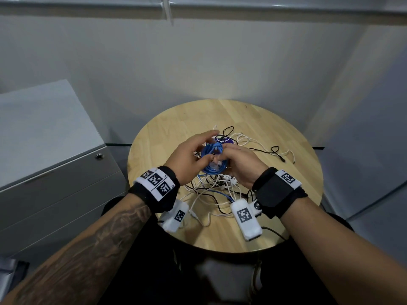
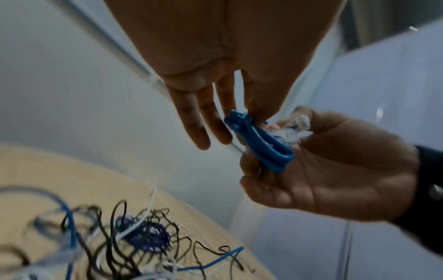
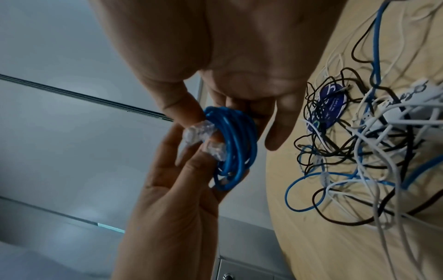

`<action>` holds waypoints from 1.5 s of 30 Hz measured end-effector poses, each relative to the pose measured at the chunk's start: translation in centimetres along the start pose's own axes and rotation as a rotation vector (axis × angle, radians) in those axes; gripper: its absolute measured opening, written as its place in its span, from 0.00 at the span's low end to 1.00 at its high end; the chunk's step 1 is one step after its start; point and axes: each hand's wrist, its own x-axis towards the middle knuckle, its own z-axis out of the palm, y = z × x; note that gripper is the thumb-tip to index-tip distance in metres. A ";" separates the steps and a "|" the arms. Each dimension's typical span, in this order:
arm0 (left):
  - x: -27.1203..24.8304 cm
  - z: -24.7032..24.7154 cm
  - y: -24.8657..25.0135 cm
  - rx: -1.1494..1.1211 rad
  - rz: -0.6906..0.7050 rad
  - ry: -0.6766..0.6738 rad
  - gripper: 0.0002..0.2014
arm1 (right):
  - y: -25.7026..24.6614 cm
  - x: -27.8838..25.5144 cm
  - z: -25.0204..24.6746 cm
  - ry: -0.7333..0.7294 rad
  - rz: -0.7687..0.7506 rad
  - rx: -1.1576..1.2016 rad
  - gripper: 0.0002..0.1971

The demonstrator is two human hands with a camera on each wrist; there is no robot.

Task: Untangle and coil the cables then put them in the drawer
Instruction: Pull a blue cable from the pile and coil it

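Blue coil (image 1: 212, 159) sits pinched between your left hand (image 1: 187, 160) and right hand (image 1: 240, 166); keep thumbs clamping both plugs (image 3: 203, 138) so loops stay tight.

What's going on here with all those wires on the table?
A person is tidying cables. Both hands, the left hand and the right hand, hold a coiled blue cable above a round wooden table. A tangle of white, black and blue cables lies on the table, not yet sorted. The grey drawer cabinet to the left is closed.
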 end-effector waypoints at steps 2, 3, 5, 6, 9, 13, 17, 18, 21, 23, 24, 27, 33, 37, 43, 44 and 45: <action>0.4 -0.6 0.1 0.148 0.122 -0.034 0.25 | 0.0 -0.1 0.0 -0.036 -0.005 -0.024 0.15; 0.6 -0.9 0.2 0.180 0.137 -0.031 0.23 | 0.0 -0.1 0.0 -0.057 -0.016 -0.049 0.15; 0.8 -1.3 0.5 0.217 0.121 -0.010 0.19 | 0.0 -0.1 0.0 -0.071 -0.039 -0.078 0.17; 0.9 -1.4 0.6 0.236 0.104 0.007 0.17 | 0.0 -0.1 0.0 -0.064 -0.048 -0.084 0.17; 1.0 -1.8 1.0 0.289 0.067 0.048 0.14 | -0.2 -0.2 0.0 -0.043 -0.073 -0.124 0.14; 1.3 -2.2 1.1 0.362 0.075 0.051 0.09 | -0.2 -0.3 0.0 -0.046 -0.098 -0.237 0.13; 1.4 -1.9 1.0 0.437 0.028 0.018 0.10 | 0.0 0.1 0.3 0.033 -0.135 -0.228 0.08; 1.3 -1.8 0.9 0.478 0.028 -0.009 0.12 | 0.2 0.2 0.3 0.062 -0.145 -0.226 0.08; 1.0 -1.8 0.7 0.577 0.017 -0.044 0.13 | 0.8 0.2 0.4 0.094 -0.164 -0.233 0.09; 0.9 -1.8 0.6 0.635 0.004 -0.041 0.11 | 1.1 0.2 0.5 0.076 -0.166 -0.236 0.10; 0.9 -1.8 0.6 0.657 0.001 -0.048 0.11 | 1.1 0.3 0.6 0.067 -0.163 -0.230 0.11; 1.1 -1.8 0.5 0.714 0.001 -0.091 0.11 | 1.0 0.5 0.6 0.042 -0.151 -0.197 0.12; 1.9 -2.7 0.2 0.438 -0.125 -0.147 0.09 | 0.7 0.3 0.3 -0.024 -0.111 -0.025 0.10; 1.3 -2.7 0.2 -0.032 -0.280 -0.115 0.11 | 0.5 0.0 -0.2 -0.115 -0.091 0.068 0.13; 1.5 -2.4 -0.2 -0.327 -0.349 -0.059 0.13 | 0.5 1.0 -1.0 -0.144 -0.117 0.061 0.15; 1.8 -2.4 -0.5 -0.302 -0.341 -0.053 0.11 | 0.6 1.4 -1.1 -0.123 -0.122 0.061 0.15; 2.1 -2.4 -0.8 -0.275 -0.344 -0.039 0.09 | 0.7 1.8 -1.2 -0.092 -0.125 0.061 0.15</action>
